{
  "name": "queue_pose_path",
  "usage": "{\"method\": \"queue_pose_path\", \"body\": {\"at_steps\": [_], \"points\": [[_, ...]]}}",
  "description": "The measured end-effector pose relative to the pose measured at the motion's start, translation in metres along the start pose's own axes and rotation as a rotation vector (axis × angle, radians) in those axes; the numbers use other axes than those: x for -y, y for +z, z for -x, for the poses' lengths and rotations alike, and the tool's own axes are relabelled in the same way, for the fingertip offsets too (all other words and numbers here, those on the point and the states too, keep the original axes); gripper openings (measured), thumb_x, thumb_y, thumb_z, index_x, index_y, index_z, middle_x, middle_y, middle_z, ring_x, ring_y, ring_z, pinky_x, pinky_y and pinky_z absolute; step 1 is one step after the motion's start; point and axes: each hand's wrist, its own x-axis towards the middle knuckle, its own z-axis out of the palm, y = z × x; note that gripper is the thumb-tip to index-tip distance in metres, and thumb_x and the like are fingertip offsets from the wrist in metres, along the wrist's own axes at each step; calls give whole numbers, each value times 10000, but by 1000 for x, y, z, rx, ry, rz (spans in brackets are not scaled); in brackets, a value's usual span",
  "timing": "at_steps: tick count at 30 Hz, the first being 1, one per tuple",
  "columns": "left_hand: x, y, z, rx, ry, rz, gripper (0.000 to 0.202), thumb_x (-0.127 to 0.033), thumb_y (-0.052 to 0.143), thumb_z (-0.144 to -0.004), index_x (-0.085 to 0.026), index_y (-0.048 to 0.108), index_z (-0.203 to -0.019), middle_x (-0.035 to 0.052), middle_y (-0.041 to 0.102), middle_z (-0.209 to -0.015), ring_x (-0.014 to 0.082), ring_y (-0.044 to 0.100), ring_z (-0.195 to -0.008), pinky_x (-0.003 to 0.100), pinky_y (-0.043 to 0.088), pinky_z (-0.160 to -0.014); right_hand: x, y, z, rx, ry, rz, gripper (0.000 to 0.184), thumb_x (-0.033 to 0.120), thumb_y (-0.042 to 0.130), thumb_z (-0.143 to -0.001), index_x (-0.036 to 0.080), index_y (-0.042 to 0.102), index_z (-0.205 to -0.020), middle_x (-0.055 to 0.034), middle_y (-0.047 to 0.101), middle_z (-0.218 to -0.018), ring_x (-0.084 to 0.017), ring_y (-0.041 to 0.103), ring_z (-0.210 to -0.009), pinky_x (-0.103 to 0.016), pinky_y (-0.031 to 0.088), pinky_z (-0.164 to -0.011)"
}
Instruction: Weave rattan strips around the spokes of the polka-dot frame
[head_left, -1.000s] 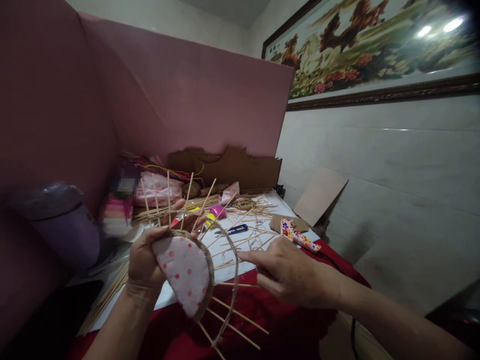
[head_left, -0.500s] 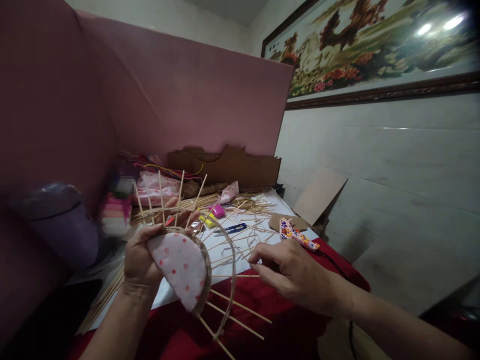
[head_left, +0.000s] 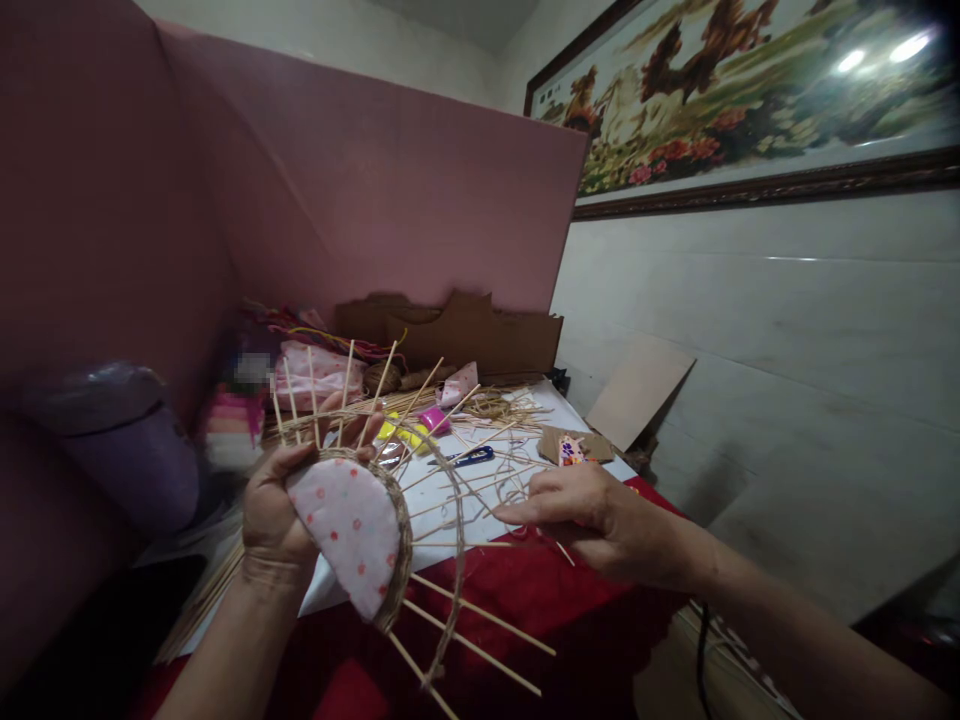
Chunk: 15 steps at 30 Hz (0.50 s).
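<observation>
My left hand (head_left: pixel 279 500) grips a half-round piece (head_left: pixel 352 530) by its upper left edge, the fingers behind it. White cloth with red-pink spots covers its face, and jute twine runs around the curved rim. Thin wooden sticks (head_left: pixel 480 612) fan outward from that rim. Farther out, a loop of jute twine (head_left: pixel 459 540) crosses the sticks in an arc. My right hand (head_left: pixel 581 515) is to the right of the loop, fingers bent together and index finger stretched toward the sticks. A thin line reaches its fingertip; whether it is stick or twine, I cannot tell.
Blue thread snips (head_left: pixel 469 457), yellow and magenta packets (head_left: pixel 433 420) and loose sticks lie on white paper. A flower-patterned glue gun (head_left: pixel 571 449) rests by cardboard behind my right hand. Spotted cloth (head_left: pixel 322 375) and cardboard stand at the back. A purple bin-like container (head_left: pixel 135 450) is left.
The half-round piece has turned slightly clockwise and shifted a little left in my left hand. My right hand has changed from a pinch to a straighter index finger, and covers more of the glue gun.
</observation>
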Motion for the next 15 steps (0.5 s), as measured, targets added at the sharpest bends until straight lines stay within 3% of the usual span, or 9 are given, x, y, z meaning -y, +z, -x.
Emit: {"method": "queue_pose_path", "body": {"at_steps": [6, 15], "points": [[1, 6, 2, -29, -7, 7, 584, -87, 378, -684, -123, 493, -1256, 128, 726, -894, 282, 681, -808, 427, 538, -738, -22, 14, -3, -11, -74, -398, 375, 62, 421, -821, 160, 607, -1132, -2, 549, -619, -88, 482, -569, -225, 379, -552], [1, 2, 0, -6, 23, 4, 584, -92, 395, -691, -133, 482, -1267, 120, 694, -1023, 282, 653, -908, 440, 507, -808, -25, 45, -20, -88, -107, -623, 251, 190, 581, -810, 156, 658, -1047, -23, 598, -611, -85, 488, -551, -213, 364, -536]]}}
